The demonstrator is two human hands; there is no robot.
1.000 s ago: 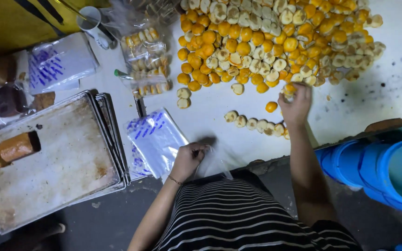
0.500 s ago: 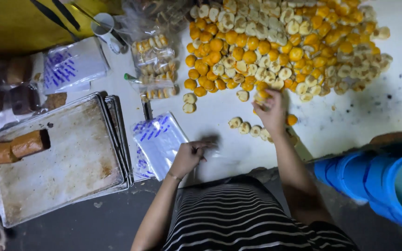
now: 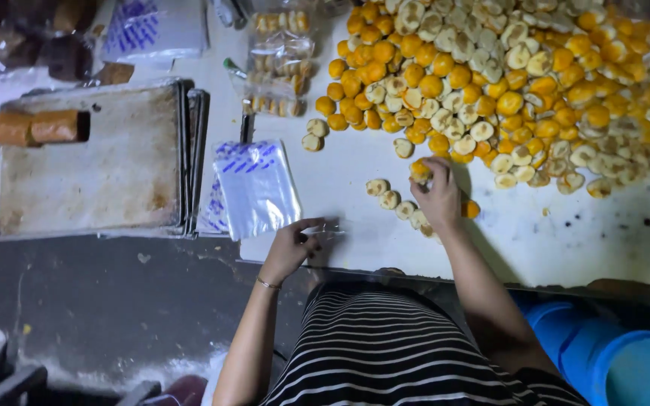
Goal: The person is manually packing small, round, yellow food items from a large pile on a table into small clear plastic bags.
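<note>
Right hand [image 3: 438, 197] closed on 1 orange pastry [image 3: 419, 171] at the pile [image 3: 505, 83] edge | left hand [image 3: 293, 244] pinching a clear bag [image 3: 332, 227] flat on the counter [image 3: 566, 225] | bag mouth best held wide, pastry gripped lightly to avoid crumbling | spare bags [image 3: 256, 188] kept near.

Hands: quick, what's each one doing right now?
Left hand: closed on a clear plastic bag.
Right hand: closed on an orange cookie.

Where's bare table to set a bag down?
Free: white table right of the right hand, below the cookie pile; the empty tray. Crowded: the pile, the row of cookies, bag stack by the left hand.
</note>
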